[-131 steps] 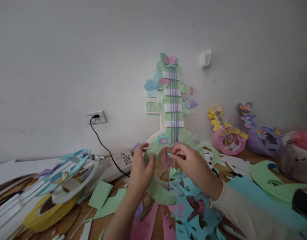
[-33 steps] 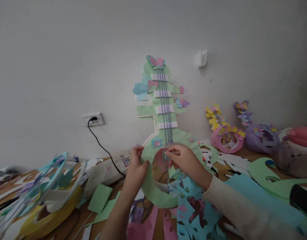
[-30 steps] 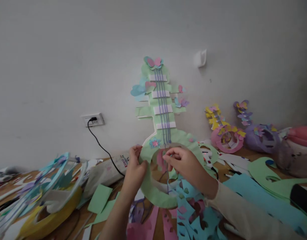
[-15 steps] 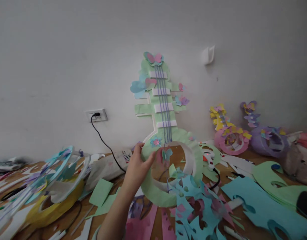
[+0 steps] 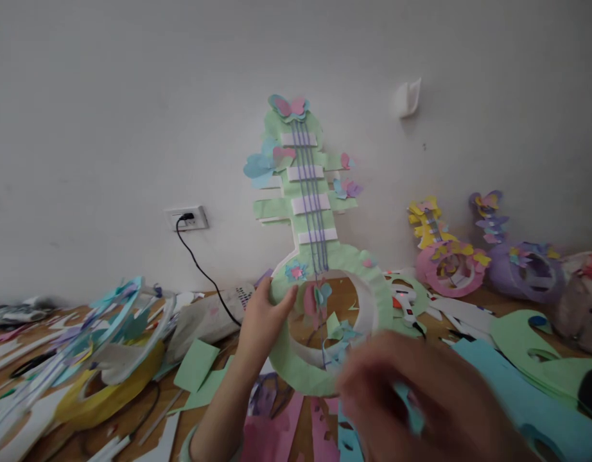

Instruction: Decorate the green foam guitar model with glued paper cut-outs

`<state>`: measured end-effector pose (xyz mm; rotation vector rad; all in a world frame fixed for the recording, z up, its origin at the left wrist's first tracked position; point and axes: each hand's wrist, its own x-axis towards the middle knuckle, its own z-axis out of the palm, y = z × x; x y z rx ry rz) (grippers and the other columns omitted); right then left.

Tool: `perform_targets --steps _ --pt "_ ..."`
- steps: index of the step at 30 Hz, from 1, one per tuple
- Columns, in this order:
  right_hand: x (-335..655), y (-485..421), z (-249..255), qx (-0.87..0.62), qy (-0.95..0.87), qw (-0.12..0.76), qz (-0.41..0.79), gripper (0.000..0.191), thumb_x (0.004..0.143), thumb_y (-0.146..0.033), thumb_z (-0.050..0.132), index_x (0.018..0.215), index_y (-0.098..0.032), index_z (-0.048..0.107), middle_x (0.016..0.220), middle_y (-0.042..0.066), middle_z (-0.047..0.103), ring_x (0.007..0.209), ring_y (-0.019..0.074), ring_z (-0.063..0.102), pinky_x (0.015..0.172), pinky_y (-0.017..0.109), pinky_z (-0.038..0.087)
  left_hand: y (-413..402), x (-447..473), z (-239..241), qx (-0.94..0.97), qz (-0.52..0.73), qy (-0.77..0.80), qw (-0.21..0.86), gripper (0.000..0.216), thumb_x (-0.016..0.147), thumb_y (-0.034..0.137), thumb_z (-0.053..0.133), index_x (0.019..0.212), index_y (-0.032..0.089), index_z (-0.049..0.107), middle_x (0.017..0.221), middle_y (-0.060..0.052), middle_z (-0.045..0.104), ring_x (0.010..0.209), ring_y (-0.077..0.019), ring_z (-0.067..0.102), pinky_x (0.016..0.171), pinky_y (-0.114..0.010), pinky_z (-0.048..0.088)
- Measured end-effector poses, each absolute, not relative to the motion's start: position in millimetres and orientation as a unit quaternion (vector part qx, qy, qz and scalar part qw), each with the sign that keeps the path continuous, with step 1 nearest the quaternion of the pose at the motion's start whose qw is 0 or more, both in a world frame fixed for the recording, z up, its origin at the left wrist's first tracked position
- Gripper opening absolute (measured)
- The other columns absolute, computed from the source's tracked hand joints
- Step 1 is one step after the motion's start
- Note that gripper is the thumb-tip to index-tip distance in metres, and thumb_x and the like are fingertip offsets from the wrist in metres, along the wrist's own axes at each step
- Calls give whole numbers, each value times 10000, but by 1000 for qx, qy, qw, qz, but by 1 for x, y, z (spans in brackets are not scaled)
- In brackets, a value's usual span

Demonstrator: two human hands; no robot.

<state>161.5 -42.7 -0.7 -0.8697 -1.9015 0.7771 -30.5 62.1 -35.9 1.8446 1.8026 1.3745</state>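
Note:
My left hand (image 5: 264, 321) grips the left side of the ring-shaped body of a green paper guitar (image 5: 286, 359), thumb in front. The guitar stands upright before the wall, with purple strings (image 5: 309, 186) over white cross strips. A pink and blue paper butterfly (image 5: 290, 106) tops its neck, and a blue flower (image 5: 296, 271) is on its body. Low in front of the ring's right side is my right hand (image 5: 411, 391), smeared by motion with fingers seemingly curled. What it may hold cannot be made out. It covers most of the blue cut-out paper (image 5: 348, 443).
A glue gun (image 5: 406, 305) lies behind on the right. Pink (image 5: 462, 282) and purple paper guitars (image 5: 522, 276) stand farther right. At left, a yellow and blue paper instrument (image 5: 108, 385) lies among scraps. A black cord (image 5: 200, 269) runs from the wall socket (image 5: 187, 219).
My right hand has come into view at the lower right, in front of the blue cut-out paper. My left hand keeps its hold on the guitar, which sits slightly farther left in view.

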Motion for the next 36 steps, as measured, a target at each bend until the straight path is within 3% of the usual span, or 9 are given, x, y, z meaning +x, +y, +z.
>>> perform_targets --steps 2,5,10,17,25,31,36 --pt "152 -17 -4 -394 -761 411 311 113 832 -274 557 731 -243 595 549 -57 560 491 88 509 448 203 355 62 -31 -35 623 474 611 119 287 761 456 570 865 197 636 799 -37 692 789 -244 636 716 -319 468" --pt "141 29 -21 -476 -731 379 308 176 806 -307 562 677 -200 616 577 -4 607 535 133 559 471 237 360 64 -33 -34 617 481 606 144 332 776 474 547 896 192 674 847 -53 724 841 -262 649 752 -320 476" --pt "126 75 -43 -445 -708 415 358 244 853 -283 497 673 -182 629 585 15 636 561 145 599 530 245 419 66 -34 -34 600 499 600 176 411 788 523 521 907 175 706 832 -53 747 849 -270 664 741 -302 482" --pt "113 74 -40 -411 -679 467 390 160 864 -202 456 819 -176 607 563 -14 602 500 130 567 491 233 441 66 -33 -39 588 509 603 177 454 762 577 552 789 153 713 662 -24 709 698 -235 647 609 -259 448" --pt "116 68 -44 -412 -680 493 352 260 857 -243 454 629 -195 569 486 -37 553 386 100 504 411 218 379 64 -28 -39 583 522 600 166 429 735 555 604 785 145 719 660 -14 702 686 -216 641 606 -246 450" --pt "119 64 -43 -414 -698 497 306 276 843 -234 475 582 -202 557 478 -27 555 481 124 547 518 236 399 60 -26 -39 589 526 593 155 420 737 554 621 706 143 701 540 13 620 570 -167 581 547 -224 416" --pt "120 62 -45 -413 -692 501 315 281 865 -256 455 605 -203 549 488 -33 550 459 117 546 508 230 398 61 -25 -43 593 530 589 143 428 732 560 631 708 138 698 563 12 617 572 -154 562 549 -222 405"
